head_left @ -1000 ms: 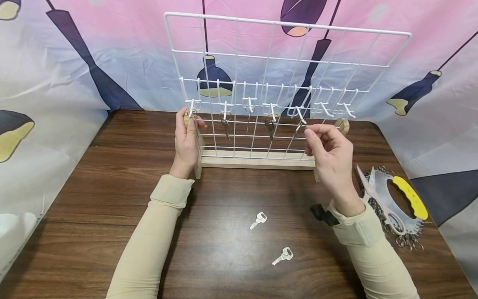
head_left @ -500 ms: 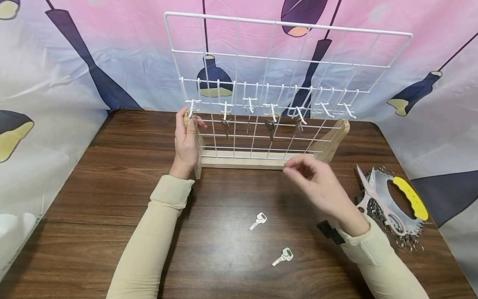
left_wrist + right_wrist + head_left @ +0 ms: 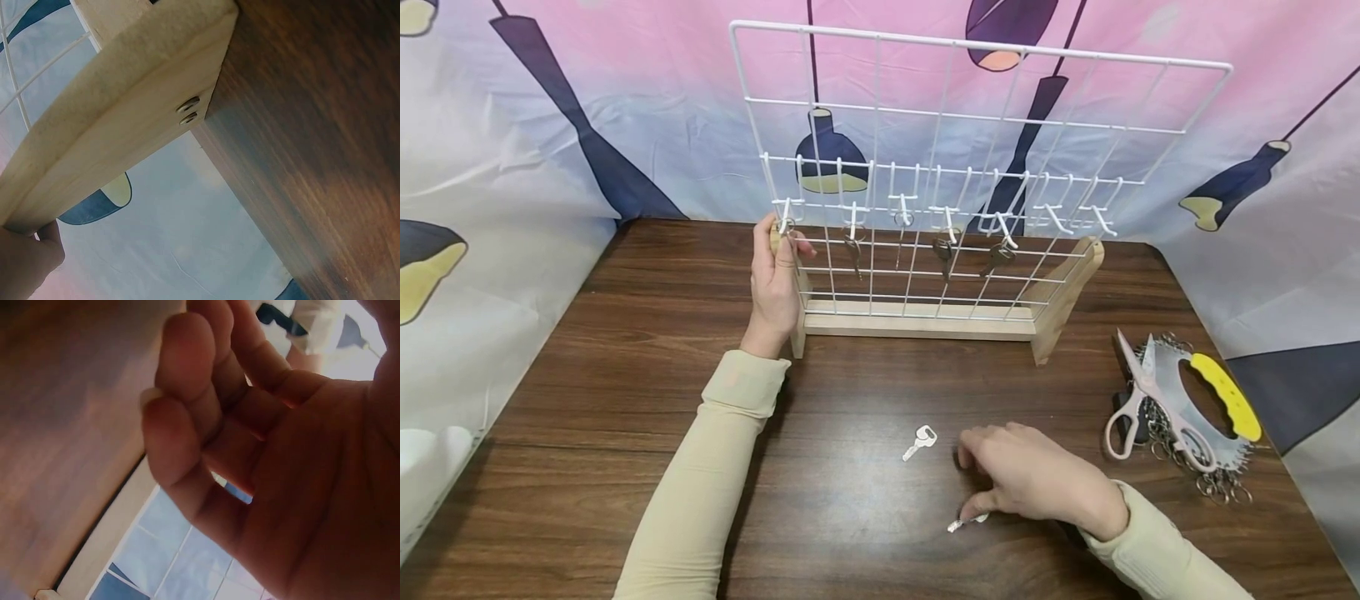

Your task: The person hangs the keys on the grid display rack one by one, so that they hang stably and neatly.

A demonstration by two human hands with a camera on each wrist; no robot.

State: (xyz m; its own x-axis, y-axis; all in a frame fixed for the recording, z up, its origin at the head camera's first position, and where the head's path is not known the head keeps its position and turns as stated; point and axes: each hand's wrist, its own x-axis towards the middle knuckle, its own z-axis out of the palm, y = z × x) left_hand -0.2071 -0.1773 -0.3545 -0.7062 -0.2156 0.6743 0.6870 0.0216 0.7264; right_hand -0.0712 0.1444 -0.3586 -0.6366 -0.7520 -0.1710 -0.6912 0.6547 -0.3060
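A white wire grid rack (image 3: 981,43) stands on a wooden base at the back of the table. My left hand (image 3: 775,287) grips its left wooden upright (image 3: 125,106), which fills the upper left of the left wrist view. Several keys, among them a dark one (image 3: 1000,257), hang from the rack's white hooks. In front, my right hand (image 3: 1037,475) is low over the table, its thumb tip on a silver key (image 3: 957,526) and covering part of it. Its fingers (image 3: 184,356) are loosely bent in the right wrist view. A second silver key (image 3: 921,442) lies just left of it.
At the right lie pink-handled scissors (image 3: 1138,385), overlapping a toothed metal plate with a yellow handle (image 3: 1225,396). Small rings and chains (image 3: 1221,485) hang around that plate's edge. A printed curtain (image 3: 662,142) encloses the table's back and sides.
My right hand has left the key on the fifth hook and come down and toward me to the nearer silver key. The left hand has stayed on the upright.
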